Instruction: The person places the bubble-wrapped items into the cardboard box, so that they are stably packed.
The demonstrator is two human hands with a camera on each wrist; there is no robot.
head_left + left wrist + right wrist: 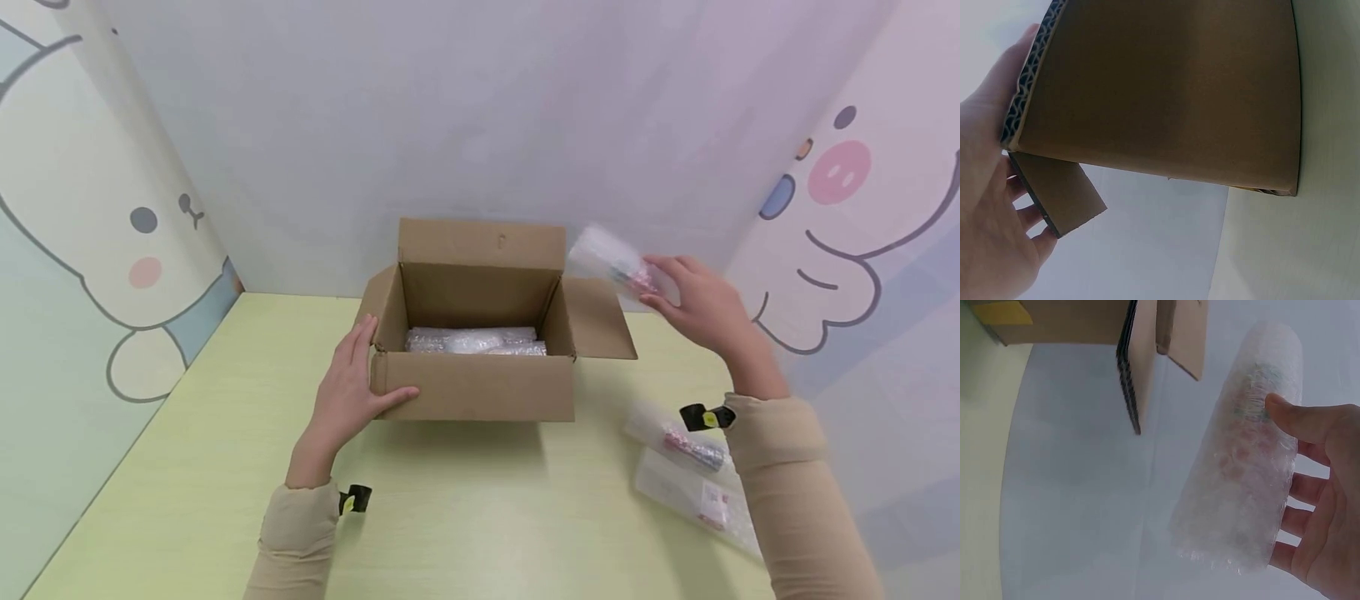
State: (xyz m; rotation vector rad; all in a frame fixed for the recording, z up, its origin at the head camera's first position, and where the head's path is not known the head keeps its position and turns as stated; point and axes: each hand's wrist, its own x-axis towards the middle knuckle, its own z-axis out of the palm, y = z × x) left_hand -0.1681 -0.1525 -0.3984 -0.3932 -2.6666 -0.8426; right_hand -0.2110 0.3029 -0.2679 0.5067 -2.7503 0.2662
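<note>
An open cardboard box (480, 387) stands in the middle of the table with bubble-wrapped packages (480, 340) inside. My left hand (347, 385) grips its front left corner, thumb along the front wall and fingers at the left flap (1060, 194). To the right of the box, my right hand (701, 304) holds up a bubble-wrapped bundle (618, 265) near the right flap (596, 317). In the right wrist view the thumb lies across the bundle (1241, 462) and the fingers wrap behind it. Pink and green show through the wrap; what is inside is blurred.
Two more bubble-wrapped packages lie on the table at the right, one with a pink and blue item (693, 450), the other with a white and pink one (714, 507). The right forearm partly covers them. A pale wall (480, 108) with cartoon animals rises behind and beside the table (450, 517).
</note>
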